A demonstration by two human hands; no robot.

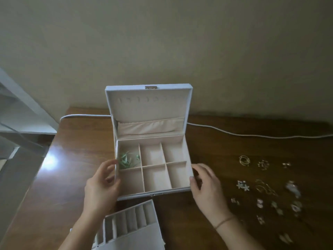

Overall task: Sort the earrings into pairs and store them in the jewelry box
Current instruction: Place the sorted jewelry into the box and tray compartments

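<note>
Dark polished wooden tabletop [75,159] against a plain beige wall; glare patch at left of frame, white cable [234,133] running along the back edge.

Open pale blue jewelry box with cream lining [153,193] sits at frame centre, lid upright. Six compartments visible. Green leaf-shaped earrings [127,159] lie in the upper-left compartment; the other five look empty. Removed cream tray with ring rolls [133,222] lies at lower centre, just in front of the box.

Loose earrings [266,188] are spread on the table at right of frame, roughly grouped: gold hoops [244,160] at top, star-shaped ones [242,185] below. Several are too blurred to identify.

Hand pose: left hand [102,184] at the box's left wall, fingers curled round its edge, thumb toward the inside. Right hand [205,184] at the right wall, fingers loosely bent against the side; firm grip or mere touch, cannot tell. Thin band [224,221] on the right wrist. Judged: steadying or repositioning the box.

Risks, as judged:
- Sliding the box rightward could sweep it or the right forearm into the sorted groups and mix pairs.
- Jolting the box may shake the green earrings across a divider.
- Pulling the box toward the lower frame would bump the tray.
- Small pieces on dark wood are easy to overlook.
</note>
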